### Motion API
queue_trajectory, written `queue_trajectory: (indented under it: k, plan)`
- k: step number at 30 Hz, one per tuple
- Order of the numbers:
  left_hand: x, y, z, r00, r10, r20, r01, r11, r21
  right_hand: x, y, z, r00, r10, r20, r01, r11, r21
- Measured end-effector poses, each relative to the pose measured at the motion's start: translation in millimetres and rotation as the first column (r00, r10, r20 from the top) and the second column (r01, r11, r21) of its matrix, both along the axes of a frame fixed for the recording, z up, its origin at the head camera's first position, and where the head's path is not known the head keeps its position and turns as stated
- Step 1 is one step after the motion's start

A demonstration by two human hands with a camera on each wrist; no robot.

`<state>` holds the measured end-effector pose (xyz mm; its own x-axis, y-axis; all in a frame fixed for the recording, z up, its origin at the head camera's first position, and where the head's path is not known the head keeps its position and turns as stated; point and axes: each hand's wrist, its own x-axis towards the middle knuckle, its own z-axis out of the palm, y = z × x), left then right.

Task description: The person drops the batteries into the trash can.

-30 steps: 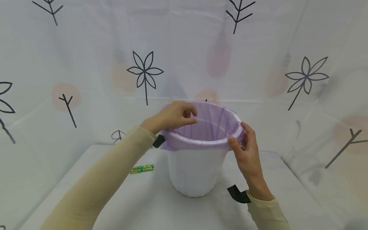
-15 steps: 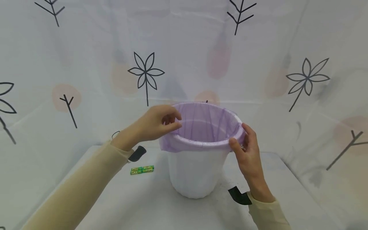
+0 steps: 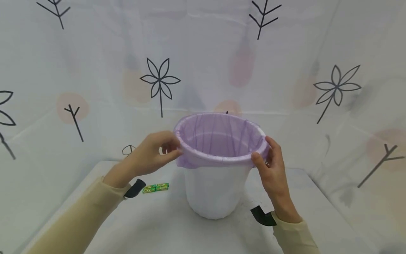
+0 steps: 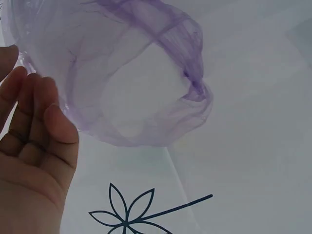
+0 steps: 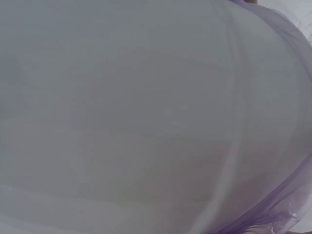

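Observation:
A white trash bin (image 3: pixel 215 194) stands upright, with a thin purple trash bag (image 3: pixel 222 137) lining it and folded outward over its rim. My right hand (image 3: pixel 274 173) holds the bin's right side at the bagged rim, thumb in front and fingers farther back. At the left side of the rim is my left hand (image 3: pixel 155 153), its fingers loosely bent and its fingertips at the bag's folded edge. In the left wrist view the left palm (image 4: pixel 29 180) shows nothing in it, and a twisted knot of bag (image 4: pixel 197 90) hangs beside the bin. The right wrist view shows mostly the bin wall (image 5: pixel 122 117).
Two green-and-yellow packs of batteries (image 3: pixel 155 188) lie on the white table (image 3: pixel 152 225), left of the bin. A white cloth backdrop (image 3: pixel 203 53) with drawn flowers and twigs rises behind and on both sides.
My left hand has moved from over the bin's opening out to the left and down, to the outside of the rim. The right hand and the bin have stayed in place.

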<state>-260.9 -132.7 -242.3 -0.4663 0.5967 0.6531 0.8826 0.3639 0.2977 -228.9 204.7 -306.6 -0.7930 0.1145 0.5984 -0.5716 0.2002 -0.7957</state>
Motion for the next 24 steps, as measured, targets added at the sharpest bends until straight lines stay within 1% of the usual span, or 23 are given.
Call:
queue_trajectory:
  k: [3, 5, 11, 16, 20, 24]
  plan:
    - [-0.2, -5.7, -9.1, 1.000, 0.005, -0.026, -0.003, 0.999, 0.045, -0.1, -0.2, -0.6, 1.000, -0.001, -0.005, 0.001, 1.000, 0.005]
    - [-1.0, -8.5, -15.3, 0.999, 0.016, -0.032, -0.014, 0.998, 0.059, -0.2, -0.1, -0.7, 1.000, -0.003, -0.009, 0.003, 1.000, 0.010]
    - [-4.7, -16.9, -38.4, 0.998, 0.067, 0.020, -0.068, 0.997, 0.037, -0.3, -0.3, -1.1, 1.000, 0.002, -0.014, -0.002, 1.000, -0.002]
    - [-8.7, -22.9, -58.8, 0.991, 0.123, 0.053, -0.123, 0.992, 0.012, -0.2, 0.4, -1.9, 1.000, -0.003, -0.014, 0.003, 1.000, 0.007]
    - [-15.7, -27.8, -77.1, 0.979, 0.174, 0.106, -0.171, 0.985, -0.034, 0.2, 0.6, -1.7, 1.000, -0.008, -0.007, 0.008, 1.000, 0.014]
    - [-26.8, -34.1, -98.2, 0.957, 0.230, 0.176, -0.217, 0.972, -0.093, 0.5, 0.6, -1.5, 1.000, -0.010, -0.005, 0.010, 1.000, 0.017]
